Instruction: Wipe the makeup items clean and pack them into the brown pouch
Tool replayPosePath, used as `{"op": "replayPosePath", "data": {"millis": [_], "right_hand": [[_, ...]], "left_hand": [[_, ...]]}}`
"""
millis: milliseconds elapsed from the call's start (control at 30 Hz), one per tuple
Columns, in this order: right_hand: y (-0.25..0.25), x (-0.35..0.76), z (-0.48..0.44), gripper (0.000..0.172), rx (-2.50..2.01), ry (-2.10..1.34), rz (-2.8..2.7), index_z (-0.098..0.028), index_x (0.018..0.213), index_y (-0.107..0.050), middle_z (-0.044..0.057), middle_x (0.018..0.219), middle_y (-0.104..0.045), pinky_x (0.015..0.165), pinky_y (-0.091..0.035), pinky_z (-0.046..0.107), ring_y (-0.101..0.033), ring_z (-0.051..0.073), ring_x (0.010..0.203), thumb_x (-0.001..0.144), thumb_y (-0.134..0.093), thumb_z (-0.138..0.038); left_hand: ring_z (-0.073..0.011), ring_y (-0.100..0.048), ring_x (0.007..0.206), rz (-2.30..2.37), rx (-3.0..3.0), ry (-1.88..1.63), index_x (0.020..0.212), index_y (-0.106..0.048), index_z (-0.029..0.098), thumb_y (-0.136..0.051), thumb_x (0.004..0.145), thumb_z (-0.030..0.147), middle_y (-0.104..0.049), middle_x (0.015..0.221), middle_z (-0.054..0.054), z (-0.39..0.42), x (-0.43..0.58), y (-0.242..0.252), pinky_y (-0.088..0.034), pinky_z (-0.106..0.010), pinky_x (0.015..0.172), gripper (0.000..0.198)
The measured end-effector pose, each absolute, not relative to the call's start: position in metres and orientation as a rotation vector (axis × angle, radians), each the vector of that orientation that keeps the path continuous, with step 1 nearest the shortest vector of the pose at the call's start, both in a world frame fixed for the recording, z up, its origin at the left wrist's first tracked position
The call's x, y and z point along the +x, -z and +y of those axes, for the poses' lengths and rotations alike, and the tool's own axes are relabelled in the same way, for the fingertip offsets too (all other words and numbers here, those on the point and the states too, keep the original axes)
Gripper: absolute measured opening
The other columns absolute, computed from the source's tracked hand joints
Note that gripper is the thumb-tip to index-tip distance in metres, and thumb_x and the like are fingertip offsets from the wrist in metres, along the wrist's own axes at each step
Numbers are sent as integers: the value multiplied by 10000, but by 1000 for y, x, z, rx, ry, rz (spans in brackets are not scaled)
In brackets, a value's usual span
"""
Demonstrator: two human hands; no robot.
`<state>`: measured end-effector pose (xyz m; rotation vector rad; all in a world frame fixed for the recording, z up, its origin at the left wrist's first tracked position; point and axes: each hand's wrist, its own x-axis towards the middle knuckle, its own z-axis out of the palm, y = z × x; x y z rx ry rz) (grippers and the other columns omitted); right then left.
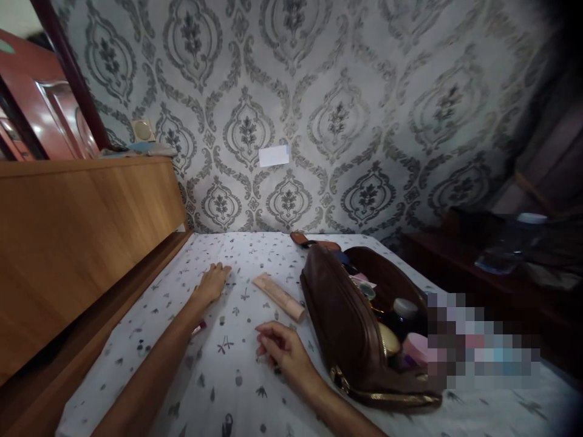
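My left hand [213, 283] lies flat on the white patterned bedsheet [237, 382], fingers stretched out and holding nothing. My right hand [279, 347] rests on the sheet nearer to me, fingers curled loosely, nothing visible in them. Between the two hands, slightly further off, lies a beige cosmetic tube [279, 296]. A small pink item [199, 328] peeks out from under my left forearm. To the right of my right hand stands an open brown leather bag [346, 321] with several jars and cosmetics inside.
A wooden headboard [77, 243] runs along the left of the bed. Patterned wallpaper with a white paper slip [274, 156] is behind. A dark side table [492, 267] with clutter stands at the right. A blurred patch covers part of the bed right of the bag.
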<state>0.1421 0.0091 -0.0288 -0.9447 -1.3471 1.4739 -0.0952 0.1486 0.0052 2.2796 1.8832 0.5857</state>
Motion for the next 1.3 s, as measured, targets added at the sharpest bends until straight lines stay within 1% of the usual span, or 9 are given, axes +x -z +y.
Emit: {"op": "replayPosePath", "data": {"millis": [133, 267, 367, 600, 733, 933, 1033, 1133, 1300], "right_hand": [[23, 150, 5, 424, -846, -1508, -1252, -204, 997, -676, 52, 877, -641, 521, -472, 245, -650, 179, 743, 721, -743, -519], [21, 155, 0, 565, -796, -1468, -1172, -255, 1202, -631, 118, 1225, -606, 809, -559, 378, -615, 259, 1105, 732, -750, -545], [21, 154, -1, 597, -725, -1504, -1159, -300, 1268, -599, 105, 1331, -566, 864, -548, 420, -581, 274, 1167, 754, -716, -580], [12, 153, 1, 416, -662, -1549, -1177, -243, 983, -701, 37, 959, -690, 852, -501, 347, -624, 221, 906, 699, -772, -539], [11, 154, 2, 409, -760, -1554, -1173, -206, 899, -674, 0, 768, -609, 575, -438, 236, -535, 137, 664, 684, -779, -538], [16, 153, 0, 414, -845, -1474, -1281, -211, 843, -582, -65, 616, -438, 423, -358, 208, -376, 82, 482, 709, -723, -577], [16, 153, -2, 359, -857, -1433, -1405, -208, 800, -565, -60, 624, -419, 443, -386, 216, -385, 97, 519, 752, -691, -541], [14, 155, -3, 324, -825, -1387, -1533, -194, 815, -587, -47, 634, -434, 480, -371, 225, -411, 110, 550, 790, -662, -508], [16, 159, -4, 321, -795, -1268, -1686, -176, 934, -645, -11, 738, -536, 557, -361, 242, -449, 124, 626, 854, -610, -485]], "left_hand": [[-283, -511, 1114, 1806, 2255, -646, 1009, -610, 198, -445, 822, 112, -580, 1084, -114, 131, -82, -22, -428, -405, 930, 265], [-201, -593, 876, 1599, 2198, -744, 1203, -506, 215, -365, 896, 195, -608, 973, -48, 92, -46, -29, -489, -304, 775, 339], [-175, -601, 789, 1316, 2029, -910, 1245, -472, 203, -355, 899, 215, -631, 952, -32, 55, -14, -23, -494, -270, 701, 365], [-207, -606, 944, 1074, 1833, -1249, 1102, -605, 186, -449, 939, 417, -661, 1009, -58, 21, 11, -16, -455, -316, 893, 323], [-203, -610, 845, 1174, 1721, -1317, 1112, -581, 187, -387, 965, 508, -658, 928, -49, 21, 8, -11, -477, -313, 795, 403], [-241, -525, 1180, 1128, 2112, -1252, 1358, -438, 209, -514, 937, 374, -547, 1255, -115, 11, 13, -1, -397, -376, 1028, 459], [-224, -560, 1040, 1174, 2224, -1223, 1239, -524, 203, -494, 936, 311, -568, 1103, -98, 11, 12, -2, -443, -356, 928, 323], [-194, -555, 862, 1250, 2215, -1244, 939, -594, 203, -444, 946, 303, -567, 891, -47, 15, 8, -9, -438, -311, 799, 180], [-159, -488, 690, 1250, 1873, -1190, 645, -545, 187, -503, 902, 424, -505, 664, -2, 22, -6, -20, -394, -274, 684, 352]]}}
